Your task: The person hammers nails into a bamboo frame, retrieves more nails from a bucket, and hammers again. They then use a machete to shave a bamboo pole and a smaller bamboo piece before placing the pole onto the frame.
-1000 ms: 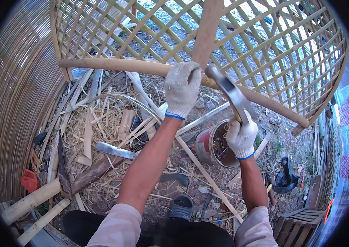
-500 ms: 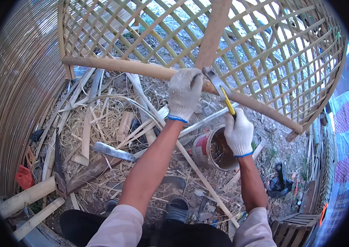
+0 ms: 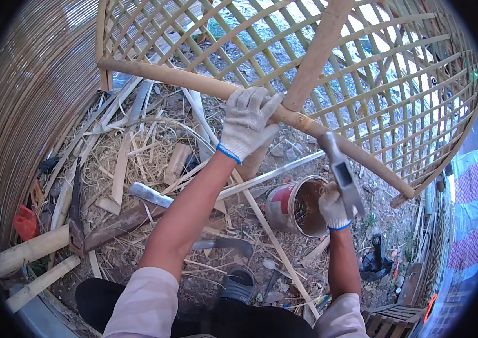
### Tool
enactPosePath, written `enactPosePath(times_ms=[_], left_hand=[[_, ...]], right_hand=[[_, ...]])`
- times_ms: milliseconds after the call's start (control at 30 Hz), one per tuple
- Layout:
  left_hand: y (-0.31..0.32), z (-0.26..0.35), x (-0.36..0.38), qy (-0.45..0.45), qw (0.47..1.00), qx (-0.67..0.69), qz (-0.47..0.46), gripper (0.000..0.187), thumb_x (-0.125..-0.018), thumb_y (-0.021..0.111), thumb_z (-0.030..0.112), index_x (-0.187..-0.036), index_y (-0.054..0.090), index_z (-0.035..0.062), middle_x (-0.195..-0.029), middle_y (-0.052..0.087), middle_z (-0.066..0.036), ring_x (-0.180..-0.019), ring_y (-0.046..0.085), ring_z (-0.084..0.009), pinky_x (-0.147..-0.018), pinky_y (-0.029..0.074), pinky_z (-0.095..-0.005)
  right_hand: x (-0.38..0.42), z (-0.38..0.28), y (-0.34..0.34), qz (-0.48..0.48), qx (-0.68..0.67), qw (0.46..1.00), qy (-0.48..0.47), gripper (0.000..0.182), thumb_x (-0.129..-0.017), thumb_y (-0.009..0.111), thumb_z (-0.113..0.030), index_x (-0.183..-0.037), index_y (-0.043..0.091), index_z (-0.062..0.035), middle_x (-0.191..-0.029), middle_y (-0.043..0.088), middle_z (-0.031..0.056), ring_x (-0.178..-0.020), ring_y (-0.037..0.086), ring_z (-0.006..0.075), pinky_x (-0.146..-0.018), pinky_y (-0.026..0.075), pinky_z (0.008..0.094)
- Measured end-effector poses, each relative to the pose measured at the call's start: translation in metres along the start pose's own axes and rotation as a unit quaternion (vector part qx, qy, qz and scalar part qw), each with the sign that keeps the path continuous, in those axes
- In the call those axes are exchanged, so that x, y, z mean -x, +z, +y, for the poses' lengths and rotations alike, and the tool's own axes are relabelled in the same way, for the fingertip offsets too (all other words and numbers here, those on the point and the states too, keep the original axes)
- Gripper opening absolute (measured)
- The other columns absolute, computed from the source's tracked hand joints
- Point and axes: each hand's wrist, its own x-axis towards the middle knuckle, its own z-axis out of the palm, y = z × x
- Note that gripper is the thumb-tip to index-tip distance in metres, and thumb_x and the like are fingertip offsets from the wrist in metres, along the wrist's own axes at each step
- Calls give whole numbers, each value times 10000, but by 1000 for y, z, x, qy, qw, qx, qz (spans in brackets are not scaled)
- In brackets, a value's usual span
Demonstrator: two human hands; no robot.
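Observation:
My left hand (image 3: 245,125), in a white knit glove with a blue cuff, is closed around a round bamboo pole (image 3: 182,80) just left of a joint. A thick upright bamboo piece (image 3: 315,59) meets the pole there, and behind both is a lattice of crossed bamboo strips (image 3: 385,84). My right hand (image 3: 334,207), gloved alike, grips a claw hammer (image 3: 341,169) below the pole. The hammer's metal head hides most of its handle and part of the hand. Its upper end is close to the pole, right of the joint.
A paint bucket (image 3: 284,205) stands below my right hand. Shavings (image 3: 149,149) and loose strips litter the ground, with a metal blade (image 3: 150,194) and a curved blade (image 3: 230,245) near my sandal (image 3: 239,286). Slatted walling (image 3: 30,129) rises at left.
The hammer has swung down and back from the joint toward me, its head turning to face the camera. My left hand has shifted its fingers on the pole, and the view has moved slightly.

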Motion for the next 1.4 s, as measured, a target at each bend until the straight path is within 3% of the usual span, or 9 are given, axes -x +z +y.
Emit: enactPosePath(times_ms=[233,267,400,433,700,767,800,1033,1400], left_hand=[[0,1,-1,-7,1000,0,9,670,-696,851,364,-1323,643,253,-1215,577,-44,-1226,515,-286,-1099,368,-510],[1,-2,-2,-4,1000,5,21,660,-696,849,358,-1314,646,249,-1205,583,-38,-1207,524,-285,-1090,375,-507],[-2,3,-3,-7,999,20,30,618,-695,845,324,-1276,653,239,-1199,599,-38,-1171,539,-282,-1060,396,-516],[-3,1,-6,-7,999,24,33,608,-695,843,314,-1268,653,236,-1191,604,-38,-1166,542,-281,-1053,399,-518],[0,-3,-2,-24,996,70,57,546,-694,834,253,-1184,612,160,-1192,636,-70,-1208,559,-316,-1123,383,-525],[-5,-1,-4,-19,996,74,56,513,-704,827,245,-1165,625,147,-1203,640,-76,-1207,559,-320,-1123,385,-533],[-7,-3,-9,-11,996,68,51,499,-706,825,244,-1154,629,145,-1201,641,-76,-1205,560,-318,-1123,386,-531],[-12,-4,-6,-11,996,80,42,407,-730,807,198,-1095,643,125,-1169,642,-62,-1170,564,-309,-1128,404,-498],[-14,-2,-5,-21,994,104,27,393,-769,780,142,-1139,653,109,-1213,640,-78,-1229,544,-321,-1164,389,-503]], right_hand=[[-26,-47,-13,5,-83,981,176,190,-1011,627,-209,-970,612,-24,-662,634,120,-590,689,278,-577,517,378],[-15,-46,-9,64,-196,961,184,292,-1063,576,-295,-950,568,-26,-723,566,80,-626,565,101,-557,458,320],[-21,-11,0,12,53,998,-39,266,-1034,607,-271,-990,568,-11,-763,631,200,-632,648,355,-587,492,430],[-35,-19,3,-129,102,976,144,205,-1028,595,-215,-1032,577,-11,-787,653,246,-738,668,464,-626,504,497],[-9,-29,-17,-19,-83,991,105,137,-996,599,-168,-1028,638,-41,-769,670,145,-634,674,305,-610,527,386],[-22,-1,4,-10,54,993,-104,130,-1021,587,-173,-1057,620,-53,-765,660,152,-625,652,344,-610,517,409],[-37,-15,8,-142,141,973,117,119,-1001,610,-166,-1048,626,-58,-758,664,164,-664,675,398,-614,517,457],[6,27,10,44,-58,997,-39,140,-946,616,-164,-936,633,-25,-808,670,196,-750,703,364,-639,528,476],[-41,-5,10,-103,116,985,69,187,-955,683,-195,-1018,649,-23,-727,659,183,-674,697,391,-590,515,456]])
